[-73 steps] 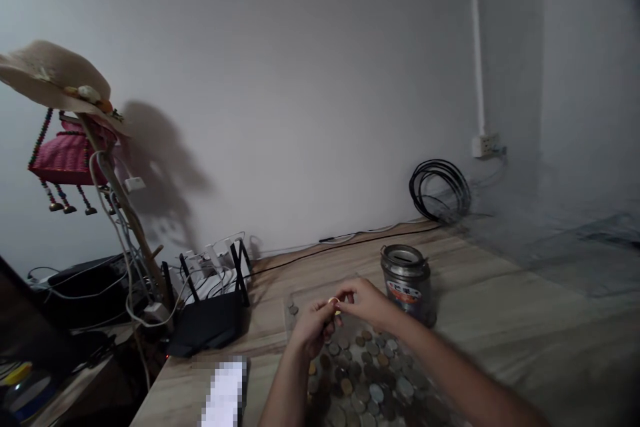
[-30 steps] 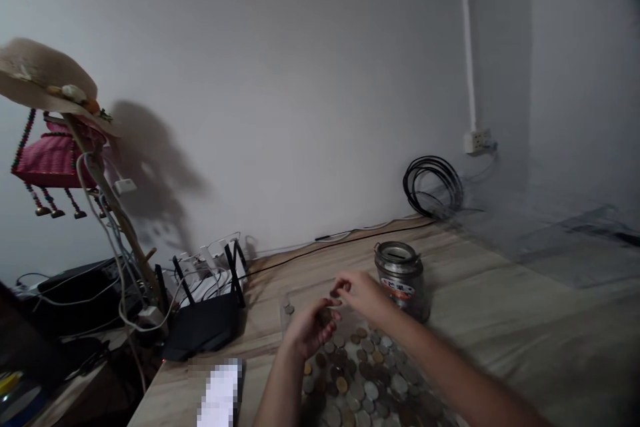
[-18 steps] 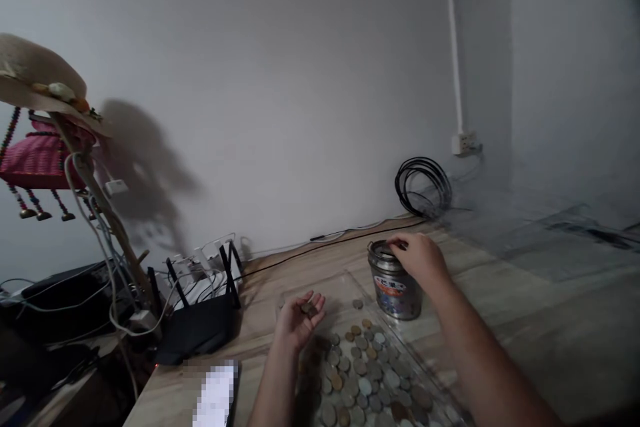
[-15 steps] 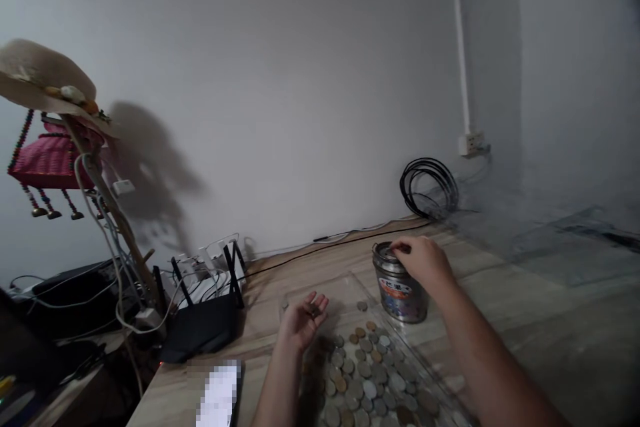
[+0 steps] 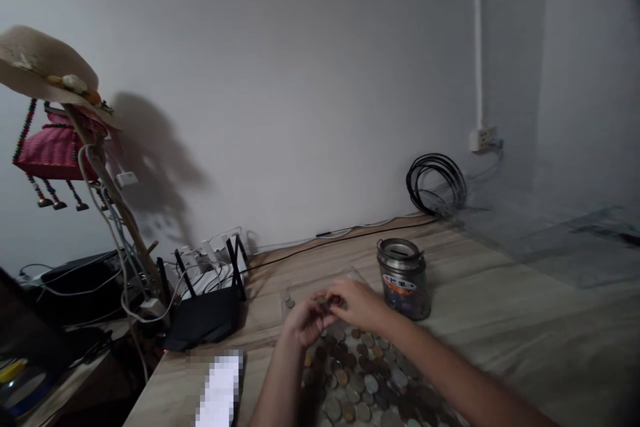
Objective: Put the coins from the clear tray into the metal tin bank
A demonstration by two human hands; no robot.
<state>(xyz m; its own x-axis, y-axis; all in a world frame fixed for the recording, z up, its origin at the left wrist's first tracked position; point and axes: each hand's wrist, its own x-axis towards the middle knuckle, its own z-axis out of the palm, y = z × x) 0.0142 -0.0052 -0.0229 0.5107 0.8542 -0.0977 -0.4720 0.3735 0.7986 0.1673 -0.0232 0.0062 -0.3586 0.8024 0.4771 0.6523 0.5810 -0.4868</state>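
Note:
My left hand (image 5: 306, 321) is cupped palm up over a shallow clear tray (image 5: 356, 275), with a few coins (image 5: 323, 301) in it. My right hand (image 5: 357, 303) meets it from the right, its fingers pinched on a coin at the left palm; the fingertips are partly hidden. Beneath both hands, many silver and brassy coins (image 5: 371, 383) lie spread in the tray. Just right of the tray stands a metal tin (image 5: 406, 290) with a slotted lid and a printed label.
A phone (image 5: 220, 387) lies left of my left forearm. Behind it sits a black router (image 5: 205, 317) with antennas and tangled cables. A coiled black cable (image 5: 436, 183) leans on the wall. A hat (image 5: 47, 67) and pink bag (image 5: 50, 150) hang at far left.
My right hand has moved from the tin's lid, left and down, to the coins in my left hand. The tin's slot is now uncovered. The view has shifted slightly.

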